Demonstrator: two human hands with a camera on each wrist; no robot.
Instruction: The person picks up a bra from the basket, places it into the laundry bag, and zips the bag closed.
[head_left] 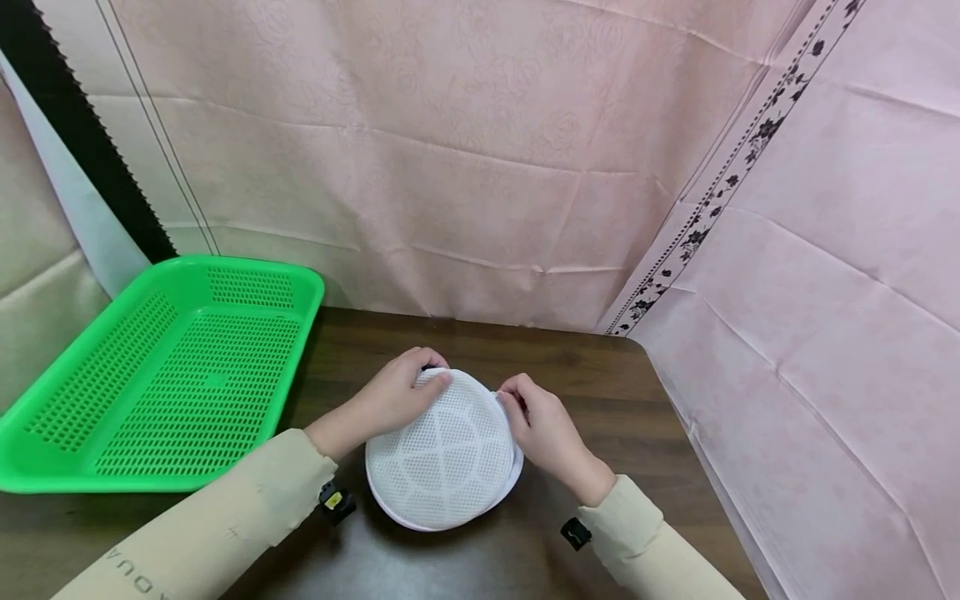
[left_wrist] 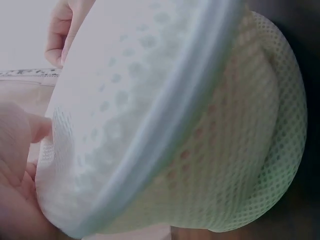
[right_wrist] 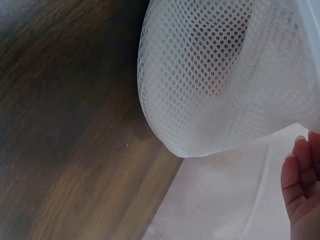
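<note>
A round white mesh laundry bag is held over the table's middle, its flat circular end facing up. My left hand grips its upper left rim, thumb on the mesh and fingers behind the edge. On the opposite side, my right hand pinches the bag's edge at the upper right between thumb and fingertips. The left wrist view shows the thick piped rim and the soft mesh wall bulging below it. In the right wrist view, the mesh side hangs above the wood, with curled right fingers beside it.
A green perforated plastic basket stands on the left side of the dark wooden table. Pale cloth hangs along the back and right edges of the table.
</note>
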